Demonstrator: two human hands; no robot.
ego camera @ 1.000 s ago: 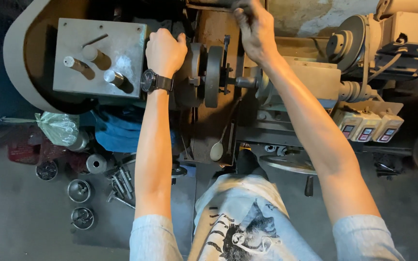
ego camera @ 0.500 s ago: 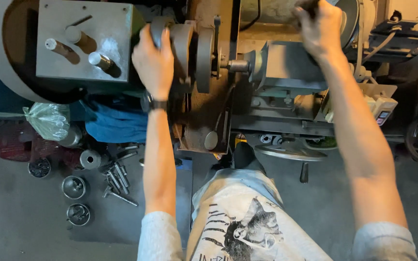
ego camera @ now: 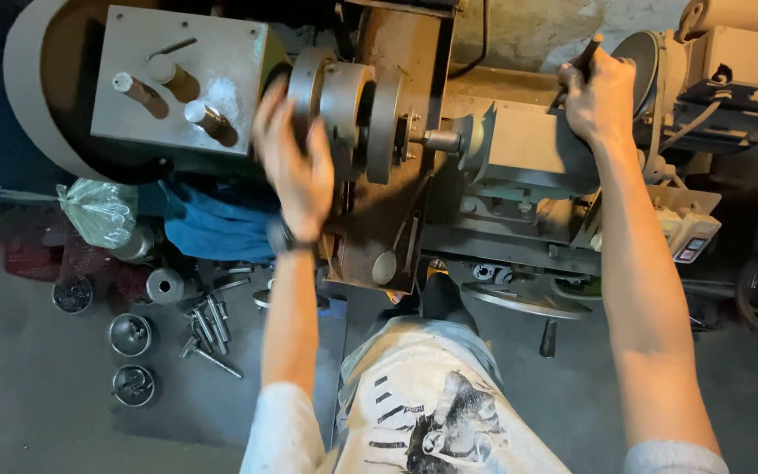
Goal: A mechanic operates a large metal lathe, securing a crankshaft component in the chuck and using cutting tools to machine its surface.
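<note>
Head view: my left hand (ego camera: 296, 167) lies spread flat, fingers open, against the lathe chuck (ego camera: 344, 110), gripping nothing. My right hand (ego camera: 598, 92) is closed around a dark lever (ego camera: 582, 54) beside the tailstock (ego camera: 528, 149). On the floor sit three round metal tins (ego camera: 131, 333) holding small parts, with loose bolts (ego camera: 208, 329) beside them.

Left hand (ego camera: 296, 171) blurred, fingers spread, arm outstretched, right hand (ego camera: 598, 92) fisted, arm extended forward
</note>
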